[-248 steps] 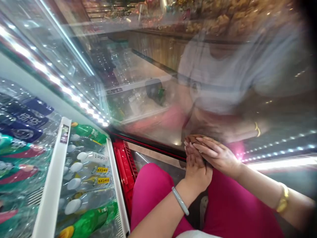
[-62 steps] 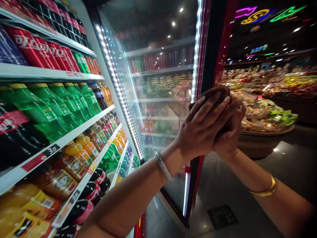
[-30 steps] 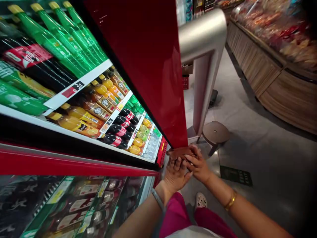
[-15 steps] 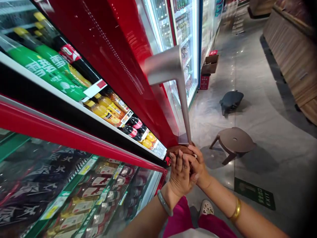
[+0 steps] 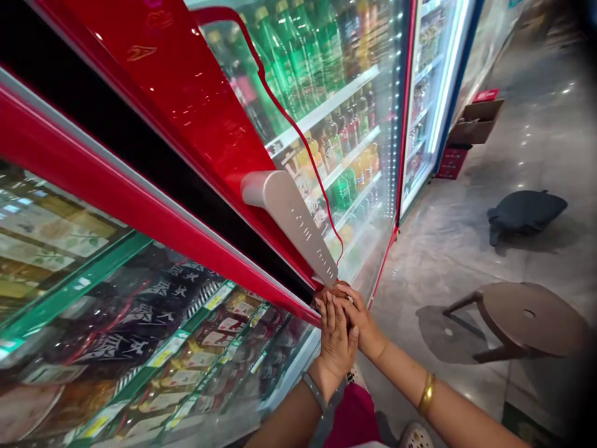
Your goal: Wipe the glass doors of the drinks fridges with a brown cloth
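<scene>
My left hand (image 5: 332, 336) and my right hand (image 5: 361, 320) are together low in the centre. Between and beneath their fingers is a reddish-brown rounded thing (image 5: 336, 290), mostly hidden; its kind I cannot make out. The left fingers lie long and close together over its near side, while the right fingers curl over its right side. Just beyond my fingertips is the lower end of a grey door handle (image 5: 301, 227). That handle is fixed to the red frame of a glass drinks cooler door (image 5: 205, 106), which sits against the black edge strip. Green bottles (image 5: 284, 50) show through the glass.
Another glass-fronted cooler (image 5: 186, 348) with bottles and jars stands at left. A brown stool (image 5: 527, 317) and a dark stool-like thing (image 5: 527, 214) are on the floor (image 5: 420, 261) at right. Cardboard boxes (image 5: 476, 121) lie beside the far coolers.
The red cooler door has swung shut: the gap that showed bottles at its edge is gone. My view has turned left, and both hands remain together on the brown thing.
</scene>
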A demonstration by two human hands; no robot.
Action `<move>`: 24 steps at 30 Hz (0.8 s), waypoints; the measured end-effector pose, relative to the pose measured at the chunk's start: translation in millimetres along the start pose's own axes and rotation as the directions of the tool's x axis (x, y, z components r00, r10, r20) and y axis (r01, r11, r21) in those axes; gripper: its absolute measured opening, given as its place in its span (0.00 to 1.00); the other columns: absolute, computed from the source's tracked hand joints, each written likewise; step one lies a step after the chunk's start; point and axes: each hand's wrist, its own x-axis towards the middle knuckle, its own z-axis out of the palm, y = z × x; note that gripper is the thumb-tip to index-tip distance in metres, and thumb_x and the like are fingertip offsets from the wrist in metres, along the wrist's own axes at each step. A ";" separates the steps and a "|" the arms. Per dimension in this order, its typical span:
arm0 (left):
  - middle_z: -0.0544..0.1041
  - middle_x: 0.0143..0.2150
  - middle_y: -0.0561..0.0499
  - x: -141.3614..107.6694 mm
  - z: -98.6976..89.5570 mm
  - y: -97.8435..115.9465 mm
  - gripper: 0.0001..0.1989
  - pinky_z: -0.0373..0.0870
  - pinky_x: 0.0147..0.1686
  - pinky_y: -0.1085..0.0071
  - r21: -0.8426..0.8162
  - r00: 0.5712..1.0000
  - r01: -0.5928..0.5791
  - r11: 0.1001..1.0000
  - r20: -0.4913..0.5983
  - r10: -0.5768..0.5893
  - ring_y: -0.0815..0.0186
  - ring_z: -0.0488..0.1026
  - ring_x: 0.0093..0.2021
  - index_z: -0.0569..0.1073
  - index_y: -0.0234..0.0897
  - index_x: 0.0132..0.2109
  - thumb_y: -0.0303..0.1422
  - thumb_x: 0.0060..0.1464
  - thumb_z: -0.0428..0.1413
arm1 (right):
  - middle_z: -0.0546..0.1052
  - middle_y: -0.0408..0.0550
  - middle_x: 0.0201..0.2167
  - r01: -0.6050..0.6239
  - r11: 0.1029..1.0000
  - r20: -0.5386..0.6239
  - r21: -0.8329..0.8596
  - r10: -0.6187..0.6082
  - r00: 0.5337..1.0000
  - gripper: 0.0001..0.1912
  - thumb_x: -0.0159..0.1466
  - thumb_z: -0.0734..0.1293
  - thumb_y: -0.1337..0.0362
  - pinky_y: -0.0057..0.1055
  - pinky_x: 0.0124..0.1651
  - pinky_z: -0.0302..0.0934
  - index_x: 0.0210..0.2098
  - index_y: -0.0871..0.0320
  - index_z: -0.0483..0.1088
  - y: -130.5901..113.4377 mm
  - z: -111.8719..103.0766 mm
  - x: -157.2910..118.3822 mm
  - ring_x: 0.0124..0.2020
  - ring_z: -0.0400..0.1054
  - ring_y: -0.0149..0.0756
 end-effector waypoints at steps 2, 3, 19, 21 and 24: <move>0.38 0.81 0.35 7.6 -3.3 -11.5 0.38 0.59 0.73 0.45 -0.008 0.996 0.078 0.997 0.050 -0.078 0.50 0.29 0.80 0.35 0.31 0.79 0.34 0.72 0.44 | 0.76 0.51 0.59 -0.022 0.999 -0.005 0.050 0.022 1.000 0.18 0.71 0.66 0.58 0.36 0.60 0.74 0.58 0.49 0.75 0.0 17.8 20.6 0.59 0.73 0.39; 0.40 0.81 0.35 15.1 -6.5 -17.1 0.37 0.60 0.73 0.47 -0.014 0.993 0.099 0.995 0.070 -0.098 0.51 0.32 0.80 0.35 0.30 0.79 0.36 0.72 0.43 | 0.75 0.53 0.59 -0.024 0.997 -0.019 0.075 0.026 0.999 0.18 0.71 0.65 0.59 0.35 0.58 0.75 0.58 0.50 0.75 -0.7 26.0 34.9 0.58 0.74 0.38; 0.30 0.82 0.49 216.0 -150.2 -80.7 0.35 0.43 0.78 0.59 0.176 0.917 -0.118 0.977 -0.359 0.175 0.55 0.30 0.81 0.32 0.28 0.78 0.37 0.74 0.37 | 0.71 0.49 0.52 0.448 0.891 -0.338 0.077 -0.399 0.852 0.12 0.72 0.63 0.64 0.44 0.63 0.71 0.52 0.47 0.74 -119.8 69.4 289.4 0.58 0.71 0.39; 0.29 0.82 0.51 236.3 -170.4 -80.9 0.36 0.42 0.79 0.58 0.176 0.906 -0.141 0.974 -0.373 0.198 0.54 0.30 0.81 0.32 0.29 0.78 0.35 0.73 0.39 | 0.70 0.48 0.53 0.485 0.873 -0.389 0.054 -0.429 0.815 0.14 0.72 0.63 0.64 0.47 0.66 0.69 0.53 0.44 0.74 -135.4 70.7 315.6 0.58 0.71 0.40; 0.34 0.82 0.50 258.7 -184.4 -82.3 0.38 0.48 0.78 0.57 0.185 0.912 -0.107 0.977 -0.374 0.171 0.54 0.32 0.81 0.35 0.31 0.79 0.33 0.70 0.44 | 0.69 0.47 0.59 0.517 0.856 -0.420 0.022 -0.462 0.781 0.20 0.71 0.64 0.65 0.52 0.69 0.66 0.60 0.41 0.71 -130.0 80.9 340.3 0.62 0.70 0.44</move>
